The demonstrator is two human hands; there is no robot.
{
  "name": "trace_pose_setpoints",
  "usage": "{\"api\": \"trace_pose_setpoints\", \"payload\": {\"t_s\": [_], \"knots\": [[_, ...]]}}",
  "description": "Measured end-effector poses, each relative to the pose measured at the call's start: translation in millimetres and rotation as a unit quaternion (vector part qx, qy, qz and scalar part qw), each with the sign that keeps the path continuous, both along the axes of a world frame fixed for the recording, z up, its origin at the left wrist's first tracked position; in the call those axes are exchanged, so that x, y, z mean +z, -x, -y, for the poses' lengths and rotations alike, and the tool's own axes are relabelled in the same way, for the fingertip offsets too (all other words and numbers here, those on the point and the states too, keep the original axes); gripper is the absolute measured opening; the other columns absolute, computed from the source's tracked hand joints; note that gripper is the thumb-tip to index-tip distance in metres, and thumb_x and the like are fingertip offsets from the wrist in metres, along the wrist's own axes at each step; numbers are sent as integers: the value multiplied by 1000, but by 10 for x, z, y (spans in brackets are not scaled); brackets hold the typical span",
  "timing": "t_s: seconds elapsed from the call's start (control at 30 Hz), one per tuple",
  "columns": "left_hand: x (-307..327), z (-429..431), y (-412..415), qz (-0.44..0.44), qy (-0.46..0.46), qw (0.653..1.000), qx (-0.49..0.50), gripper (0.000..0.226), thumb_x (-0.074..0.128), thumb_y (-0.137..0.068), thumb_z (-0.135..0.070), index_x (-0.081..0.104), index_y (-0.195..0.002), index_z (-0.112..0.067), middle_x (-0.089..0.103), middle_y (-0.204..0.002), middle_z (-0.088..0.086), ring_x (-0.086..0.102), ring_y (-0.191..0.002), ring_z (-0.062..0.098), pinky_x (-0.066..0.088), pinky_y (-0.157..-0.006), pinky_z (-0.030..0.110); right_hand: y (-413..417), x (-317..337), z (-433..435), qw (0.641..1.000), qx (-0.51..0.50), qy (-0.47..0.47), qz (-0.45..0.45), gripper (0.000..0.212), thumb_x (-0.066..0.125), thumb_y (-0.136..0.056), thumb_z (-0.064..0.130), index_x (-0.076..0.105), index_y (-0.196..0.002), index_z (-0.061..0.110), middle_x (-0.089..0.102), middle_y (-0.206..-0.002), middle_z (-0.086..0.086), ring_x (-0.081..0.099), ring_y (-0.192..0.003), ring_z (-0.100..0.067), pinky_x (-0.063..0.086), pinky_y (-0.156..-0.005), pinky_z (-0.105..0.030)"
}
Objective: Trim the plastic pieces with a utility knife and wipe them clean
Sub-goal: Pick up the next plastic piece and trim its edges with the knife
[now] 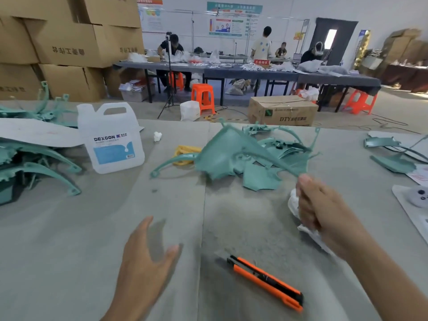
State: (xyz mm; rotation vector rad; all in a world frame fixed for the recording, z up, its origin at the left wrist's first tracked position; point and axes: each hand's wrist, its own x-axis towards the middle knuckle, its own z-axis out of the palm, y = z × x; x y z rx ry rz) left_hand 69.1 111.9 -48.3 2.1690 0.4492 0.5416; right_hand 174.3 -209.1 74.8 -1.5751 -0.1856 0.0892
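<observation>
A large teal plastic piece (223,150) is tilted up off the grey table, on top of a heap of teal offcuts (259,179). My right hand (317,209) pinches a thin strip at that piece's right end and also clutches a white wiping cloth (295,202). My left hand (144,269) hovers over the table near the front, fingers spread, holding nothing. An orange and black utility knife (266,282) lies on the table between my two hands, untouched.
A white DEXCON jug (111,137) stands at the left, with teal parts piled beyond it (34,163). More teal pieces (393,154) lie at the right. Yellow loops (185,152) and a crumpled white scrap (157,136) lie behind. People work at tables in the background.
</observation>
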Motion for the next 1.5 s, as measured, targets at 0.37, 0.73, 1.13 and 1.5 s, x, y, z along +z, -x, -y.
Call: {"api": "trace_pose_setpoints", "payload": {"t_s": [0.37,0.73,1.13,1.5], "knots": [[440,-74,180,110,43,992,41,23,67,-84,-55,72,-95,-36,73,-87,-26,69,-80,2,53,-68,24,498,-541,-28,992,24,68,-107,46,50,-95,59,77,-80,25,61,-71,-2,52,-55,-13,43,-50,-30],[257,-37,349,-89,218,972,-22,62,87,-74,-31,45,-118,-36,76,-88,-1,75,-80,20,60,-74,42,803,-1036,-100,832,60,534,139,22,59,-96,50,57,-114,37,50,-104,19,54,-105,-9,36,-82,-24],[-39,301,622,-276,-243,909,-198,130,30,-56,-105,-17,-156,-38,-33,-160,-9,-33,-147,14,-15,-121,36,1088,-989,-163,912,71,398,65,30,64,-95,44,48,-115,60,66,-91,27,62,-75,-2,47,-66,-20],[210,-106,660,-15,-60,996,-68,29,67,-95,-33,70,-124,-30,71,-105,-29,67,-94,-1,46,-78,11,1271,-905,-324,948,95,297,66,31,60,-98,37,47,-105,64,70,-87,12,65,-67,-9,53,-62,-29]]}}
